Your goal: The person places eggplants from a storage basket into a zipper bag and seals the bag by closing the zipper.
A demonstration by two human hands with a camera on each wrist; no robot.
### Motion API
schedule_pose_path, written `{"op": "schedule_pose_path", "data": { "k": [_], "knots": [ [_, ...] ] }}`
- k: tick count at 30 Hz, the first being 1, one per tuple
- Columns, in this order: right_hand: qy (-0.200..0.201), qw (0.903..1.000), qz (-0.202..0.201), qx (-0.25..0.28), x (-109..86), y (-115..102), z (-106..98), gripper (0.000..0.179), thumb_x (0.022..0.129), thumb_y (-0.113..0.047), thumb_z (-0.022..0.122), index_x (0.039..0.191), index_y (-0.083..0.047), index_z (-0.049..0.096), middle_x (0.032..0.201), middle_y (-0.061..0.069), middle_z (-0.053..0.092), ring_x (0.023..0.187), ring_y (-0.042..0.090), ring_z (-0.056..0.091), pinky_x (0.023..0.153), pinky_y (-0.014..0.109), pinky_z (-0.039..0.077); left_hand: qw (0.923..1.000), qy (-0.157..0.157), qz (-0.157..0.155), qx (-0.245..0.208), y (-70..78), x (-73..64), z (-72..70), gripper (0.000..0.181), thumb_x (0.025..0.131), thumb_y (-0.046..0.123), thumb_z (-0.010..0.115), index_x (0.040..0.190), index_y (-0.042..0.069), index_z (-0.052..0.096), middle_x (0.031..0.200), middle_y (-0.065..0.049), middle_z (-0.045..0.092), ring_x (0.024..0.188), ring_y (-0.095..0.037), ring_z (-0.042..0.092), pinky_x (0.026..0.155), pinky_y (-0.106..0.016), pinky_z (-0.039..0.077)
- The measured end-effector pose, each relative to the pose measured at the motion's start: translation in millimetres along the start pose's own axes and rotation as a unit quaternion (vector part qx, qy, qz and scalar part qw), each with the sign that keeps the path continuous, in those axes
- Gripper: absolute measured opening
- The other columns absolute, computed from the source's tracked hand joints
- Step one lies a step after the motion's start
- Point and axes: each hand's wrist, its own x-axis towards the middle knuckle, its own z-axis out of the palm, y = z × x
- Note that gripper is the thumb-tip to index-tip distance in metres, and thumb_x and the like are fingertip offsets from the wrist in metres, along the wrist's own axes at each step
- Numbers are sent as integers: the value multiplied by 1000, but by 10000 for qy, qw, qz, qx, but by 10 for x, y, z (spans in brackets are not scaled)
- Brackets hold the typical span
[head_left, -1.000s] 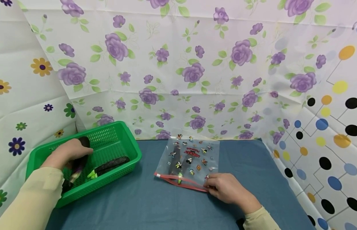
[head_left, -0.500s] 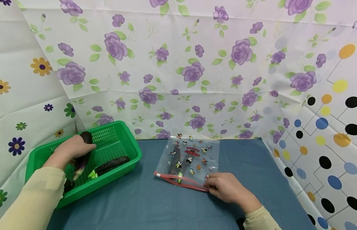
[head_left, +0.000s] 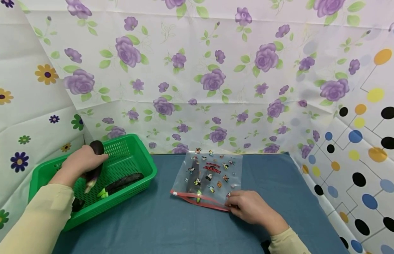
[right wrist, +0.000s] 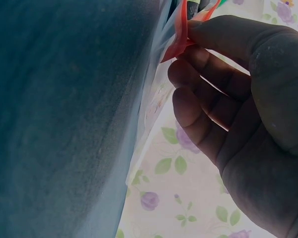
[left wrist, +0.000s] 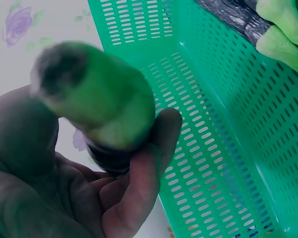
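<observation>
My left hand [head_left: 80, 163] grips a dark purple eggplant [head_left: 96, 171] over the left part of the green basket [head_left: 153, 168]. The eggplant is tilted, its pale stem end pointing down; in the left wrist view that greenish end [left wrist: 109, 94] faces the camera, with thumb and fingers curled round the body. Between thumb and fingertips, my right hand [head_left: 252, 208] pinches the red-edged corner of a clear printed zip bag [head_left: 226, 165]. The bag lies on the table with its mouth slightly parted. Inside it shows a long dark shape with a green tip [head_left: 198, 196].
A bumpy dark vegetable [head_left: 125, 181] with a light green end lies along the basket's near side. Another dark item [head_left: 77, 204] sits in the basket's near left corner, partly hidden by the sleeve. Patterned cloths [head_left: 197, 88] wall in the blue table [head_left: 146, 225].
My left hand has lifted the eggplant slightly and shifted a little to the right, baring more of the dark item in the near corner. The right hand and the bag have stayed put.
</observation>
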Motion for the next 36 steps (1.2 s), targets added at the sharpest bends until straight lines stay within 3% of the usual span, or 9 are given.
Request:
{"op": "schedule_pose_path", "data": {
  "k": [4,11,16,21,25,28,30,36],
  "knots": [
    [3,10000,-3,19,0,-3,-3,12,99,-15,87,106,-25,86,101,-14,73,82,-1,67,69,30,59,9998,138,50,124,13,9,12,89,110,59,54,131,-27,45,127,-48,53,83,-43,70,69,-55,57],
    [7,10000,36,15,1,-24,-14,12,98,-14,88,105,-24,86,100,-13,72,82,0,67,69,30,58,9987,382,317,124,38,33,32,89,110,58,52,134,-27,39,123,-46,53,94,-52,68,72,-58,55],
    [29,10000,32,15,0,-37,-21,13,97,-13,88,105,-23,86,98,-13,71,80,-2,64,66,27,56,9975,538,444,99,81,26,30,102,111,59,48,148,-32,24,135,-52,47,108,-62,65,78,-65,55],
    [40,10000,18,21,2,-41,-26,13,97,-13,88,104,-23,86,97,-13,71,79,-2,64,66,26,55,9957,723,570,39,142,9,19,91,113,56,46,144,-30,33,121,-44,54,101,-57,69,80,-65,56],
    [28,10000,25,41,3,-46,-32,13,97,-12,88,104,-23,86,97,-12,71,79,-2,64,66,26,55,9948,760,672,-8,191,1,14,85,114,54,45,134,-28,42,96,-31,63,84,-46,72,78,-63,56],
    [19,10000,33,34,4,-44,-32,13,97,-12,88,104,-23,86,97,-12,71,79,-2,64,66,26,55,9938,726,829,-115,245,-10,17,68,114,51,44,112,-16,55,73,-19,65,70,-34,70,77,-58,57],
    [13,10000,37,25,5,-41,-30,14,97,-12,88,105,-23,86,97,-12,71,80,-2,64,66,26,56,9926,763,930,-158,288,-24,26,61,114,50,45,108,-10,56,71,-17,66,69,-32,70,77,-58,57],
    [-6,10000,49,47,6,-35,-23,13,97,-13,88,105,-23,86,98,-13,71,80,-1,65,67,27,56,9896,980,1038,-145,422,-102,61,80,114,50,49,148,-21,34,103,-28,64,91,-43,72,77,-60,55]
  ]
}}
